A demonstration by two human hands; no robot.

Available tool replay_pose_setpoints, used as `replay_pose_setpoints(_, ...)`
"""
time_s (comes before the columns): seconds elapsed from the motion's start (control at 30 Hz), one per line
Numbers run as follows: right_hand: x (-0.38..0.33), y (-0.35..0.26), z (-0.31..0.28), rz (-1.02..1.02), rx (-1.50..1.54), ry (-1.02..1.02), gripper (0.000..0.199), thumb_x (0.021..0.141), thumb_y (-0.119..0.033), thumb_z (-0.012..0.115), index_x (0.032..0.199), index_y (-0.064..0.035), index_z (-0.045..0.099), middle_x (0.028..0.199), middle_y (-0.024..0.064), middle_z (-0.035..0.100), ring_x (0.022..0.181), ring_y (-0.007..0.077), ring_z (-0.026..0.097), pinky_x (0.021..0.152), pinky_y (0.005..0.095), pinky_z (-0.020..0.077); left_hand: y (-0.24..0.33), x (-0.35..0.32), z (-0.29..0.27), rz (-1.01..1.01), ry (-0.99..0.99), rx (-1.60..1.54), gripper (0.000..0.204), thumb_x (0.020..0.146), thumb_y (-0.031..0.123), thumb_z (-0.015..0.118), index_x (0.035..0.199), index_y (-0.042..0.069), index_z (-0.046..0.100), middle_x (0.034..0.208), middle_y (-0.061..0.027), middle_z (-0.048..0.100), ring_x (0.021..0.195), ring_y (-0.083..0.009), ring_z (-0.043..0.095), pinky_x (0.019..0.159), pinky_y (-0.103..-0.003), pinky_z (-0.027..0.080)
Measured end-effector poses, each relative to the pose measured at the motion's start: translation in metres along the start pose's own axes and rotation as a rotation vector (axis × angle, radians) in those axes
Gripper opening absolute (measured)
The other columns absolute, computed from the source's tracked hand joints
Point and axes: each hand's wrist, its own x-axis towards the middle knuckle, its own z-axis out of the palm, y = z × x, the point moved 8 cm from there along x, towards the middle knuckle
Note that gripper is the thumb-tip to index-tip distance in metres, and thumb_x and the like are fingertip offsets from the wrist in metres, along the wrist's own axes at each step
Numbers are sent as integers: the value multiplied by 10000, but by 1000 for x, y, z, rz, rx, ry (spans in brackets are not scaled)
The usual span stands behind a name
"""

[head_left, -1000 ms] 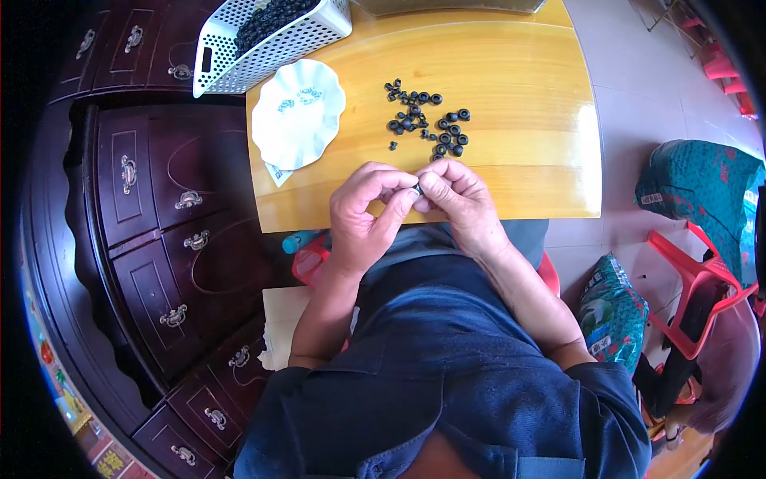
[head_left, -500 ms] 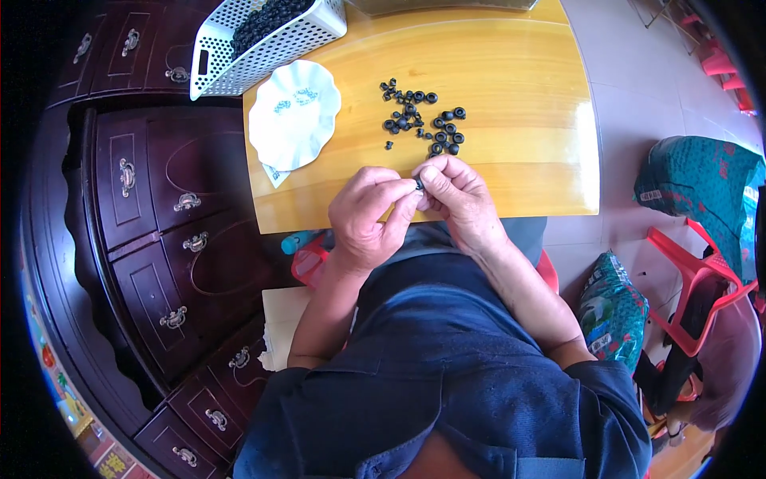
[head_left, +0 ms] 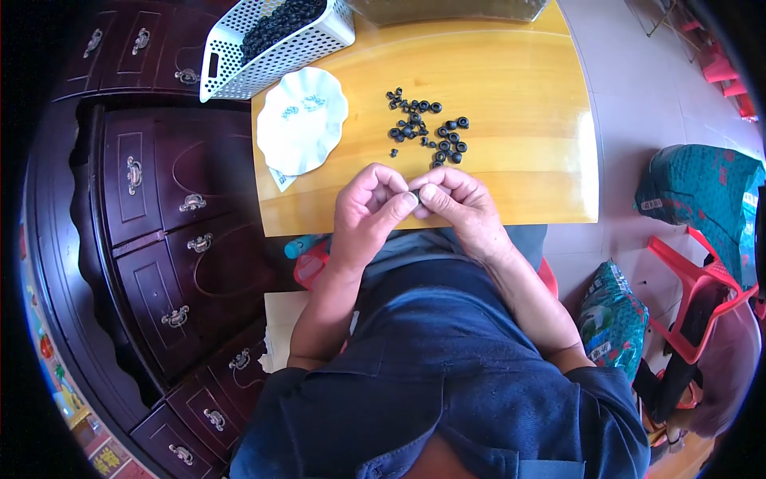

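My left hand [head_left: 365, 209] and my right hand [head_left: 463, 206] meet just over the near edge of the yellow wooden table. Thumb and fingers of both are pinched round one small black part [head_left: 416, 195], mostly covered by the fingertips. Beyond them on the tabletop lie several loose black pieces: round rings with a hole, such as the black ring [head_left: 454, 137], and smaller knobbed plugs, such as the black plug [head_left: 394, 152].
A white perforated basket [head_left: 279, 70] heaped with black pieces stands at the far left, near a wavy-edged white dish [head_left: 299, 136]. Dark wooden drawers [head_left: 171, 180] line the left. Teal bags [head_left: 694, 180] and a red stool [head_left: 686, 271] stand right, beside another person [head_left: 730, 359].
My left fingers have shifted their hold and curled closer, with the thumb now against the black part. The whole view has moved slightly; the loose pieces look much the same.
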Motion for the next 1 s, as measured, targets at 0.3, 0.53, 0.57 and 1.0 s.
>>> replay_pose_setpoints(0.3,3,4,-6,57,220,-43,218,1006,-197,585,1143,-32,624,955,70,711,834,99,660,797,243,537,8,19,-33,134,203,538,101,896,70,691,970,10,656,811,-14,636,664,-69,569,613,-232,477)
replay_pose_setpoints(0.53,3,2,-4,72,270,-57,238,1006,-191,584,1184,-35,611,1008,75,704,825,94,656,787,227,531,8,33,-17,292,180,1200,214,781,104,764,975,47,694,813,-85,645,642,-216,615,597,-329,503)
replay_pose_setpoints(0.57,3,3,-3,80,277,-69,244,1007,-188,583,1194,-34,609,1021,76,703,828,92,657,790,225,531,8,34,-15,326,181,1246,217,779,88,764,983,41,708,799,-70,645,601,-173,594,573,-309,492)
replay_pose_setpoints(1.0,3,8,-5,141,251,-33,234,1009,-182,579,1190,-38,611,1030,63,702,848,85,657,796,223,531,1,31,-29,50,90,939,71,822,-6,681,876,30,653,817,-54,683,693,-126,648,618,-268,513)
